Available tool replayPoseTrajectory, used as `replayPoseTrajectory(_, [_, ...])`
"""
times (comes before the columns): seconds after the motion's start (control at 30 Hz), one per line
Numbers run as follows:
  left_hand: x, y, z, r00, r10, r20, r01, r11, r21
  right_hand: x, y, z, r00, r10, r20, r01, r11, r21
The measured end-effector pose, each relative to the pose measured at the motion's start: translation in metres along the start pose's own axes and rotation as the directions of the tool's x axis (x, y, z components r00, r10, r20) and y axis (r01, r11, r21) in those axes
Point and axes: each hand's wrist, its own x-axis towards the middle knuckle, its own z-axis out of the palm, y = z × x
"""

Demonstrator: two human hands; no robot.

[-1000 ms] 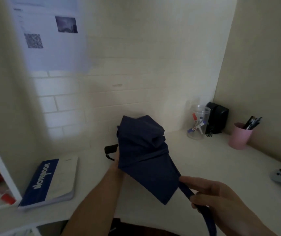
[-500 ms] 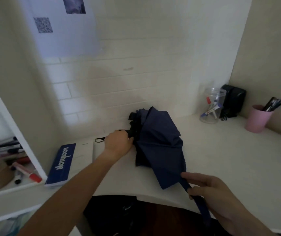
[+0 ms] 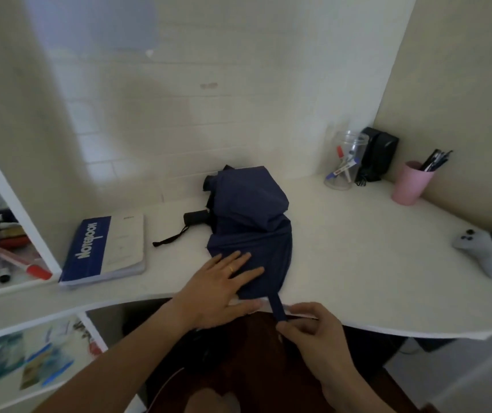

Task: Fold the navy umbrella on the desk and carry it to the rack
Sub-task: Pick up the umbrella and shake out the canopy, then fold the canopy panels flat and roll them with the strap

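The navy umbrella (image 3: 250,222) lies collapsed on the white desk (image 3: 357,263), its loose canopy bunched up. Its black handle (image 3: 196,217) with a wrist loop points left. My left hand (image 3: 218,287) lies flat, fingers spread, pressing the near end of the canopy onto the desk. My right hand (image 3: 310,332) pinches the umbrella's navy closing strap (image 3: 277,308), which hangs over the desk's front edge. No rack shows in this view.
A blue and white notebook (image 3: 104,248) lies left of the umbrella. At the back right stand a clear jar of markers (image 3: 344,165), a black speaker (image 3: 378,158) and a pink pen cup (image 3: 411,183). A grey game controller (image 3: 480,251) sits far right. Shelves with markers (image 3: 3,245) stand left.
The umbrella has been laid down on the desk. My left hand left the handle and now presses flat on the canopy. My right hand keeps the strap, now at the desk's edge.
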Motion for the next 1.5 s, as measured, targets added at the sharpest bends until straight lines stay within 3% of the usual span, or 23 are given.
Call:
replayPoseTrajectory(0.13, [-0.019,0.01,0.009,0.947,0.199,-0.253,-0.163,0.974,0.158,-0.01,0.012,0.0,0.993,0.101,0.064,-0.098,0.994,-0.039])
replayPoseTrajectory(0.2, [-0.027,0.01,0.015,0.904,0.258,-0.34,-0.205,0.961,0.185,-0.009,0.011,-0.001,0.999,-0.007,0.053,0.023,0.953,-0.303])
replayPoseTrajectory(0.23, [-0.029,0.01,0.016,0.891,0.259,-0.373,-0.201,0.962,0.186,-0.006,0.007,-0.004,0.99,-0.141,0.014,0.134,0.899,-0.417])
replayPoseTrajectory(0.3, [-0.033,0.01,0.015,0.879,0.24,-0.412,-0.183,0.968,0.173,0.008,-0.007,-0.016,0.886,-0.463,-0.017,0.386,0.759,-0.524])
replayPoseTrajectory(0.37, [-0.036,0.008,0.015,0.876,0.202,-0.439,-0.159,0.978,0.132,0.034,-0.022,-0.023,0.739,-0.655,0.155,0.601,0.539,-0.59])
replayPoseTrajectory(0.43, [-0.038,0.007,0.014,0.879,0.161,-0.449,-0.139,0.987,0.081,0.061,-0.031,-0.024,0.642,-0.663,0.385,0.719,0.348,-0.601])
replayPoseTrajectory(0.47, [-0.038,0.007,0.014,0.88,0.148,-0.451,-0.134,0.989,0.064,0.071,-0.032,-0.022,0.625,-0.642,0.444,0.742,0.312,-0.593])
replayPoseTrajectory(0.7, [-0.04,0.007,0.002,0.91,0.085,-0.405,-0.084,0.996,0.019,0.099,-0.026,-0.025,0.455,-0.72,0.524,0.821,0.112,-0.56])
replayPoseTrajectory(0.8, [-0.03,0.012,-0.018,0.928,-0.008,-0.372,-0.029,0.995,-0.094,0.094,-0.034,-0.029,0.481,-0.657,0.581,0.83,0.128,-0.543])
replayPoseTrajectory(0.9, [-0.009,0.011,-0.027,0.937,-0.026,-0.348,0.001,0.997,-0.073,0.098,-0.051,-0.023,0.491,-0.709,0.506,0.828,0.201,-0.523])
replayPoseTrajectory(1.03, [-0.003,-0.009,-0.017,1.0,-0.023,-0.015,0.024,0.999,0.028,0.11,-0.048,-0.016,0.549,-0.588,0.594,0.785,0.118,-0.608])
replayPoseTrajectory(1.1, [-0.014,-0.021,-0.016,0.999,0.005,0.04,-0.005,1.0,0.007,0.111,-0.039,-0.023,0.577,-0.525,0.626,0.768,0.087,-0.634])
replayPoseTrajectory(1.17, [-0.026,-0.029,-0.019,0.999,-0.001,-0.034,-0.001,0.999,-0.04,0.113,-0.041,-0.03,0.606,-0.498,0.62,0.764,0.147,-0.629])
replayPoseTrajectory(1.23, [-0.026,-0.03,-0.024,0.945,-0.141,-0.294,0.09,0.98,-0.18,0.121,-0.057,-0.028,0.659,-0.543,0.521,0.737,0.327,-0.592])
replayPoseTrajectory(1.3, [-0.006,-0.034,-0.035,0.759,-0.423,-0.494,0.215,0.88,-0.423,0.136,-0.082,-0.019,0.752,-0.621,0.221,0.634,0.59,-0.5])
replayPoseTrajectory(1.33, [0.008,-0.035,-0.042,0.678,-0.555,-0.482,0.239,0.786,-0.57,0.142,-0.096,-0.016,0.814,-0.576,0.076,0.549,0.72,-0.423])
replayPoseTrajectory(1.37, [0.024,-0.038,-0.052,0.655,-0.65,-0.386,0.256,0.671,-0.696,0.15,-0.11,-0.014,0.874,-0.486,-0.004,0.456,0.824,-0.335])
replayPoseTrajectory(1.4, [0.038,-0.042,-0.059,0.684,-0.687,-0.247,0.263,0.548,-0.794,0.158,-0.121,-0.011,0.918,-0.397,-0.004,0.381,0.882,-0.279])
replayPoseTrajectory(1.43, [0.051,-0.046,-0.063,0.716,-0.686,-0.13,0.27,0.443,-0.855,0.165,-0.129,-0.009,0.94,-0.335,0.06,0.337,0.892,-0.301])
replayPoseTrajectory(1.5, [0.069,-0.052,-0.066,0.734,-0.678,-0.034,0.259,0.326,-0.909,0.176,-0.137,-0.004,0.934,-0.271,0.231,0.352,0.798,-0.489])
